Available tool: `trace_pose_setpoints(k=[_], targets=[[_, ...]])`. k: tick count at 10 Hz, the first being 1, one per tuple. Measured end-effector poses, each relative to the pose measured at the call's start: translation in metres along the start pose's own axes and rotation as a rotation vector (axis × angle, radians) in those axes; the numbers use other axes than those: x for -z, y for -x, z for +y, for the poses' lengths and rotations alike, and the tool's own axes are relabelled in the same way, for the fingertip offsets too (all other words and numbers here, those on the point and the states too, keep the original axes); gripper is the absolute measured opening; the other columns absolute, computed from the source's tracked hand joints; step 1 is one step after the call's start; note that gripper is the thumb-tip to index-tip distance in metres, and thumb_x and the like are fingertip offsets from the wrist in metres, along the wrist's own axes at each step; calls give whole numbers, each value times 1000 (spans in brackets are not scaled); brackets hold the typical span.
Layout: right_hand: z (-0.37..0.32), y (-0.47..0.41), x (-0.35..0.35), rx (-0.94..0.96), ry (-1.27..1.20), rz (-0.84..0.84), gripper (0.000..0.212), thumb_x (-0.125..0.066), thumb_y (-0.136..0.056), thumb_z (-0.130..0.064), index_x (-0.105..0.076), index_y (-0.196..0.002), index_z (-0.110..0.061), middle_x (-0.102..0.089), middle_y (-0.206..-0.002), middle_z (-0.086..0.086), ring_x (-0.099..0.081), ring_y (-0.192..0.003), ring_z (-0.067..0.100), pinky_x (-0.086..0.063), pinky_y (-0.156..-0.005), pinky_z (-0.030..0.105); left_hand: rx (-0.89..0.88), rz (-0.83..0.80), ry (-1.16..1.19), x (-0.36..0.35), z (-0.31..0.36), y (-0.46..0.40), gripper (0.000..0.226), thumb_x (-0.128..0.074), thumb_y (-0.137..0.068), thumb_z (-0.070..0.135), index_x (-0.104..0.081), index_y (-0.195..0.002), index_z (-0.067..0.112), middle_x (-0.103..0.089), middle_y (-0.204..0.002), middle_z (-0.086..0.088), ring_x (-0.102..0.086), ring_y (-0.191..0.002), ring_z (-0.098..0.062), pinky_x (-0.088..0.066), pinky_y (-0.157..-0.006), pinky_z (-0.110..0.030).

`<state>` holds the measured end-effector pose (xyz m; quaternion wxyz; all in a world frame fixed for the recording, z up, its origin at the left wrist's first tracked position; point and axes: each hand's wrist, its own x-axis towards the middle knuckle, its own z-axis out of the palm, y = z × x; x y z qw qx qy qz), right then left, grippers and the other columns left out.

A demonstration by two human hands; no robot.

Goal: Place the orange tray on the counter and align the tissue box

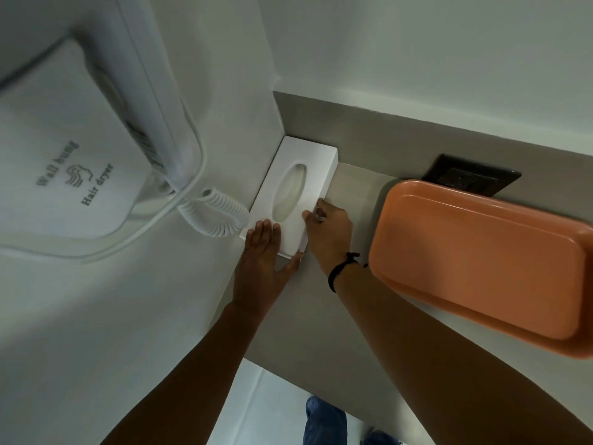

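Note:
A white tissue box point(313, 170) with an oval slot lies in the counter's back left corner, its long side against the left wall. My left hand point(264, 252) rests flat on the box's near end, fingers spread, thumb along its near edge. My right hand point(327, 232) grips the box's right side with curled fingers; a black band circles that wrist. The orange tray point(481, 268) lies flat on the grey counter point(321, 316) to the right, apart from both hands.
A white wall-hung hair dryer point(80, 155) with a coiled cord point(218, 213) is mounted on the left wall, the cord hanging close to the box. A dark wall socket plate point(475, 178) sits behind the tray. The counter's front edge runs below my forearms.

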<state>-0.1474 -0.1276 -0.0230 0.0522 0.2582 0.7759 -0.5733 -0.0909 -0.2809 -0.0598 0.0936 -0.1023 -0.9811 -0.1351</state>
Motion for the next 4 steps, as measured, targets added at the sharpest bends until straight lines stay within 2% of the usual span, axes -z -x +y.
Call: trace_pose_setpoints(k=[1,2,3,4], targets=[[1,-4,-3,7,24,0,20,-68,-100,-16,-67,-97,4,-76,-99,21,-73,-98,35,-62,-91,41,1,-31,16,0,0,-3,85,-94,-83,35,-61,-143,-14,-60,-149,-36,-59,-141,-52,-45,-118,-63],[-1,-3,-1,-14,4,-6,24,-69,-101,-15,-72,-114,5,-77,-112,20,-73,-106,34,-60,-99,41,16,-66,27,0,1,-3,82,-83,-91,44,-60,-145,-14,-59,-151,-35,-57,-143,-51,-44,-119,-63],[0,-7,2,-24,-20,-47,30,-68,-102,-17,-72,-123,4,-77,-118,19,-73,-112,33,-60,-103,40,-2,-57,40,-4,0,-1,82,-65,-96,52,-58,-149,-11,-56,-154,-34,-53,-147,-51,-47,-118,-67],[0,2,16,-17,-53,-56,33,-66,-104,-29,-71,-119,0,-77,-104,21,-73,-91,24,-59,-86,24,-59,-50,49,2,13,-6,77,-59,-101,49,-53,-157,-4,-49,-163,-29,-41,-156,-48,-42,-123,-67]])
